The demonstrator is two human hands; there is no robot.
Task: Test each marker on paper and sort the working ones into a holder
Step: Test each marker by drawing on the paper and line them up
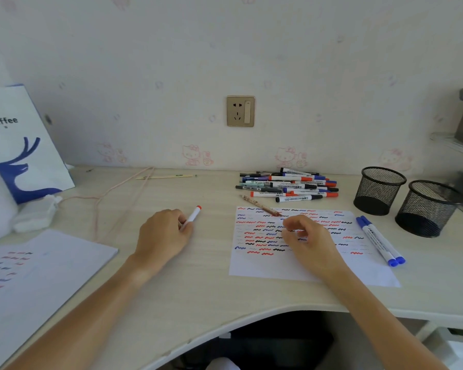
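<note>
Nearby, 2 round black mesh holders point(379, 190), slim plastic markers point(286, 186), scribbled paper point(265, 265)

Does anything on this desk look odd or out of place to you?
One thing: among the pile of plastic markers, a brown patterned pencil-like stick lies slanted across the top edge of the scribbled white paper sheet. Both black mesh holders look empty, while two blue-capped markers lie loose on the paper's right edge.
</note>
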